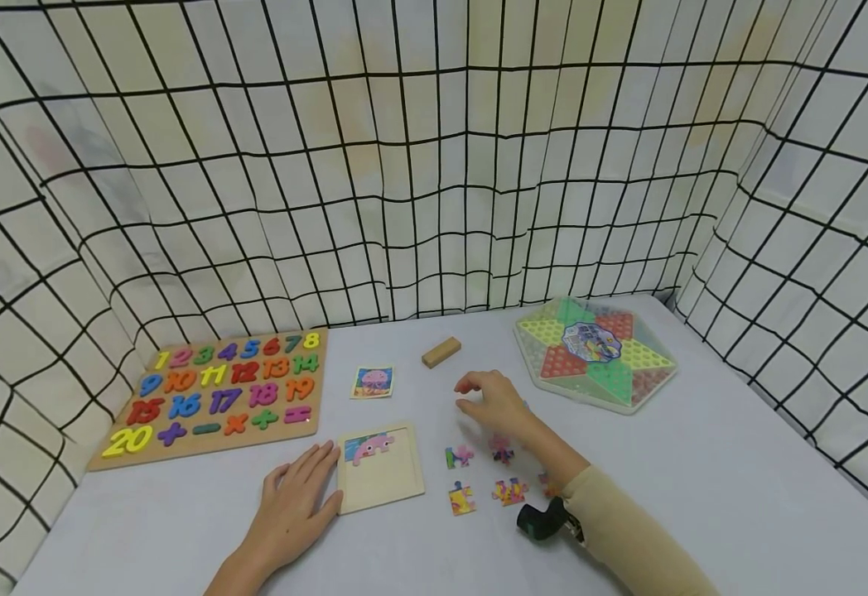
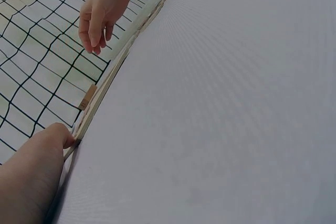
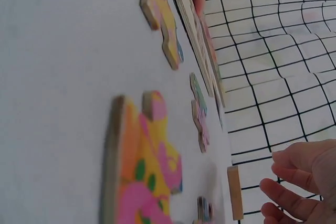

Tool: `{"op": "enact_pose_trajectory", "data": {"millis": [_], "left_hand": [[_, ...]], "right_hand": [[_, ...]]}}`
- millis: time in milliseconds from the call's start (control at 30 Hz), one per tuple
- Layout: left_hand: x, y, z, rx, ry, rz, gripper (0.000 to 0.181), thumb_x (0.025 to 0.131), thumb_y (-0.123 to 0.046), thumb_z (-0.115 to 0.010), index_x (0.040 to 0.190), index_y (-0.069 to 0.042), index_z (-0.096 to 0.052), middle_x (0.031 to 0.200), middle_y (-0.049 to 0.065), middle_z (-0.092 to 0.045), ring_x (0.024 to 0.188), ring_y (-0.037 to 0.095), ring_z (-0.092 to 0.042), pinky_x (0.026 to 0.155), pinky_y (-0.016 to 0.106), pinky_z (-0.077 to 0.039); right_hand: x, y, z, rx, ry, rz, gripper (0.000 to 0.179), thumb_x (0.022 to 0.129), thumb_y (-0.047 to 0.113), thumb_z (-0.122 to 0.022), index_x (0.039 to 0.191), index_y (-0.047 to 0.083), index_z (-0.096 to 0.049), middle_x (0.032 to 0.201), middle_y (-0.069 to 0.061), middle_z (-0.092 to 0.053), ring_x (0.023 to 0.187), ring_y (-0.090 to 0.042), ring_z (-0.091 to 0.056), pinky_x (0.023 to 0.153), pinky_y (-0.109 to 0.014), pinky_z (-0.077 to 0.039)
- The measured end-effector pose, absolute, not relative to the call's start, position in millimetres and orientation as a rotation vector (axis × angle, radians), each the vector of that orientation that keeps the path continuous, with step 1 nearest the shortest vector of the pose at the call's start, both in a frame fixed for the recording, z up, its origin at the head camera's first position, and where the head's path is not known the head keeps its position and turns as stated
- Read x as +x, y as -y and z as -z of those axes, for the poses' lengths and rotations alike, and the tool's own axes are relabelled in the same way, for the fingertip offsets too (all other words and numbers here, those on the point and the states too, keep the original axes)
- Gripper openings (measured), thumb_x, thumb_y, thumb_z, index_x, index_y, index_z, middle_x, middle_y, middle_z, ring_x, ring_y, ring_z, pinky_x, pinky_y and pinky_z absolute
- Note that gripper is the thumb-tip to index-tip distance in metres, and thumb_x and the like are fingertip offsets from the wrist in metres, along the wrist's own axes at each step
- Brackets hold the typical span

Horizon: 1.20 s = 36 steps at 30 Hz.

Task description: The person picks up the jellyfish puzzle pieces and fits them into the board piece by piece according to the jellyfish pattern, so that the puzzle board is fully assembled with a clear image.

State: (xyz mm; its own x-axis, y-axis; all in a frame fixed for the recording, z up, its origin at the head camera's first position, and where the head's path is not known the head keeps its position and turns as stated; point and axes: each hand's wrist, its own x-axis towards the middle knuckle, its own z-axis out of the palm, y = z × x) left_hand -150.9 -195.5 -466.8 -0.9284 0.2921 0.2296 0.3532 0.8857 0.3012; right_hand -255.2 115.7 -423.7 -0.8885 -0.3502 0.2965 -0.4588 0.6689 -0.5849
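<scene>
My left hand [image 1: 292,501] lies on the table with fairly straight fingers, its thumb and fingertips at the left edge of a square wooden puzzle tray [image 1: 389,484]. Joined jigsaw pieces [image 1: 373,448] with a pink figure on blue fill the tray's upper left. Right of the tray, my right hand [image 1: 495,403] hovers above the table with loosely bent fingers. Nothing shows between its thumb and fingers in the right wrist view. Several loose jigsaw pieces [image 1: 510,492] lie below that hand, some partly hidden by the forearm. One yellow and pink piece [image 3: 144,177] looms close there.
A number board [image 1: 203,430] stands at the left, with a small picture card [image 1: 373,382] beside it. Behind the right hand lie a wooden block [image 1: 441,353] and a hexagonal Chinese checkers box [image 1: 594,352]. Black netting [image 1: 434,199] over white cloth encloses the table's back and sides.
</scene>
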Motion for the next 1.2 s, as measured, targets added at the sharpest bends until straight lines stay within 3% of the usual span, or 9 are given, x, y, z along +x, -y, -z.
{"op": "enact_pose_trajectory", "data": {"millis": [600,900,1200], "left_hand": [[-148.6,197.1,465.1,-0.492,2.868,0.513,0.058,0.086,-0.03,-0.06,0.135,-0.004,-0.044,0.141,0.011,-0.039,0.13,0.029,-0.03,0.095,0.055,-0.016],[-149.5,197.1,467.6,-0.505,2.866,0.525,0.059,0.086,-0.031,-0.06,0.136,-0.004,-0.043,0.141,0.011,-0.039,0.13,0.029,-0.03,0.095,0.055,-0.016],[-151.3,195.8,468.0,-0.505,2.874,0.51,0.059,0.086,-0.031,-0.06,0.136,-0.004,-0.043,0.141,0.011,-0.039,0.13,0.028,-0.03,0.095,0.055,-0.016]], "right_hand": [[-254.3,-173.5,431.9,0.469,2.835,-1.136,0.024,0.086,0.018,-0.063,0.106,0.006,-0.064,0.104,-0.006,-0.062,0.1,-0.025,-0.054,0.082,-0.041,-0.044],[-249.0,-195.1,436.2,0.453,2.879,-1.063,0.028,0.082,0.018,-0.067,0.104,0.001,-0.063,0.097,-0.008,-0.061,0.08,-0.017,-0.054,0.07,-0.034,-0.046],[-249.3,-200.9,438.8,0.52,2.889,-0.949,0.031,0.078,0.018,-0.071,0.1,-0.002,-0.064,0.093,-0.008,-0.061,0.082,-0.02,-0.055,0.073,-0.036,-0.046]]}}
